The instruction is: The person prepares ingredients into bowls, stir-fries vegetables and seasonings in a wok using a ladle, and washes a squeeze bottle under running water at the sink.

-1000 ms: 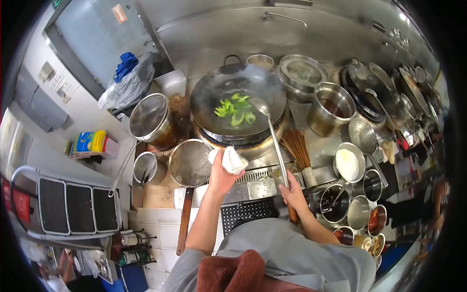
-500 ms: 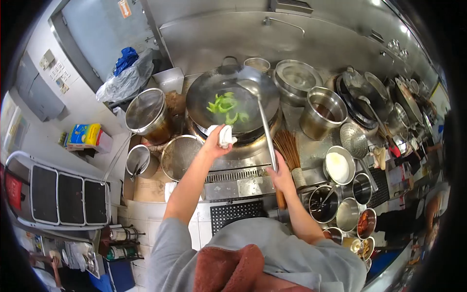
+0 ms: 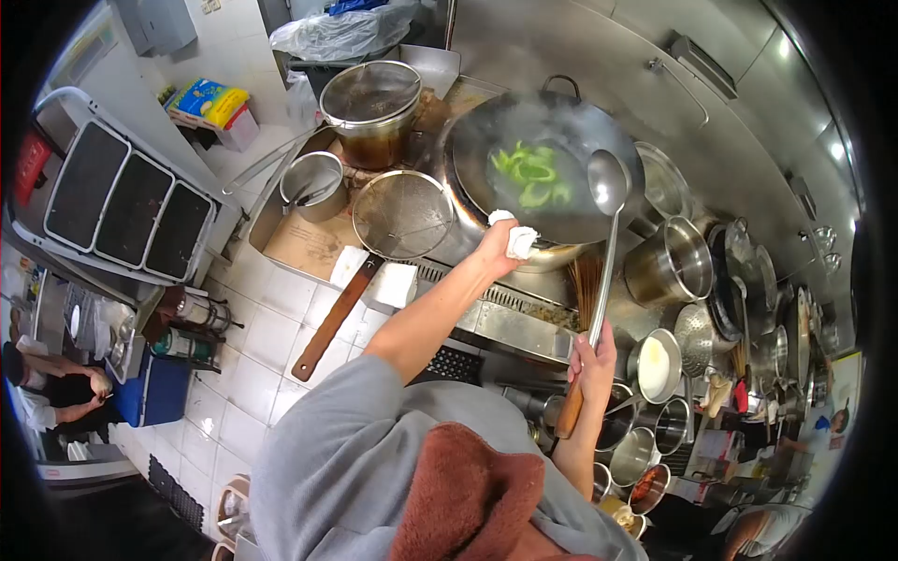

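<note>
A large dark wok [image 3: 482, 140] sits on the stove with steam rising from it. Bright green vegetable pieces [image 3: 531, 174] lie together in its bottom. My left hand [image 3: 499, 247] is closed around a folded white cloth [image 3: 521, 243] at the wok's near rim; whatever lies under the cloth is hidden. In my right hand [image 3: 593, 360] is a long steel ladle [image 3: 609, 183], gripped low on its shaft near the wooden handle. The ladle's bowl is over the wok's right side, apart from the vegetables.
Left of the wok are a round strainer [image 3: 404, 215] with a wooden handle, a steel pot [image 3: 314, 187] and a pot of brown liquid [image 3: 376, 140]. At right are a bamboo brush [image 3: 587, 292], a tall pot [image 3: 669, 262] and a bowl of white contents [image 3: 659, 366]. Another person [image 3: 70, 393] is at far left.
My view has swung left, so the wok appears farther right. The ladle's bowl has moved to the wok's right side. Both hands keep their holds.
</note>
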`<action>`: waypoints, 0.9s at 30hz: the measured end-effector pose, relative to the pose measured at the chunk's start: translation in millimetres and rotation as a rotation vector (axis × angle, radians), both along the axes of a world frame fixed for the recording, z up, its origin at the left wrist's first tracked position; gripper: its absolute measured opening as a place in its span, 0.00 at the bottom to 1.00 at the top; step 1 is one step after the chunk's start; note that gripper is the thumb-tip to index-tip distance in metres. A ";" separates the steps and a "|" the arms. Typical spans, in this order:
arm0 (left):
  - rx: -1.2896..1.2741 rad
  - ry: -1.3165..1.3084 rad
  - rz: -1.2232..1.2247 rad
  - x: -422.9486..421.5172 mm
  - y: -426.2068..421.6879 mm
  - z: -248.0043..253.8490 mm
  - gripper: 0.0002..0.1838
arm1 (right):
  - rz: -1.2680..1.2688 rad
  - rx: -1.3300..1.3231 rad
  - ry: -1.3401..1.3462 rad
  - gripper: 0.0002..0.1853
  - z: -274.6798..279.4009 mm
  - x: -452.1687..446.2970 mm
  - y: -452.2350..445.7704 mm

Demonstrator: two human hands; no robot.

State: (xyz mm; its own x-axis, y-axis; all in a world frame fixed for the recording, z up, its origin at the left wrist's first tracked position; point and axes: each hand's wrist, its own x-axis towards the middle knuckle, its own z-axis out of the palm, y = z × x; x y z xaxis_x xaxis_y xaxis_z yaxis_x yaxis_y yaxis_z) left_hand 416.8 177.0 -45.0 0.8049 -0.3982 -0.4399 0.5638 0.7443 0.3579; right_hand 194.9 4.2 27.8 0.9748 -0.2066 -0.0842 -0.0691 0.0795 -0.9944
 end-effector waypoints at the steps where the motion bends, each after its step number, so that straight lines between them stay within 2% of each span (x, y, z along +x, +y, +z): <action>1: -0.015 -0.004 -0.013 -5.2 0.1 3.8 0.05 | -0.026 0.026 0.023 0.36 6.1 -0.5 2.0; 6: -0.025 0.037 -0.036 -36.6 5.2 7.6 0.05 | -0.070 0.092 0.069 0.35 19.0 -7.5 8.7; 12: -0.173 0.034 -0.020 -64.0 27.8 6.1 0.02 | -0.075 0.064 0.070 0.34 44.7 -14.3 17.2; 16: -0.176 0.056 -0.025 -83.1 48.0 5.4 0.02 | -0.078 0.031 0.064 0.34 55.1 -17.6 25.5; 18: -0.192 0.050 -0.057 -85.3 57.0 -5.3 0.03 | -0.082 0.021 0.045 0.30 60.2 -19.3 31.5; 21: -0.159 0.076 -0.061 -89.7 68.0 -1.5 0.05 | -0.051 0.031 0.055 0.33 60.0 -22.4 31.2; 27: -0.188 0.033 -0.120 -87.6 84.1 -16.5 0.05 | -0.055 0.010 0.064 0.32 64.3 -21.7 43.7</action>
State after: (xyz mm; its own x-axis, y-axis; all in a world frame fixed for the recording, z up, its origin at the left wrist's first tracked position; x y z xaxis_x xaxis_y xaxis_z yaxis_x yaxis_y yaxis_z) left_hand 329.2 261.1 -61.5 0.7337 -0.5676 -0.3737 0.6610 0.7235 0.1990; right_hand 173.2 47.9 92.1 0.9545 -0.2586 -0.1487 -0.1282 0.0947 -0.9872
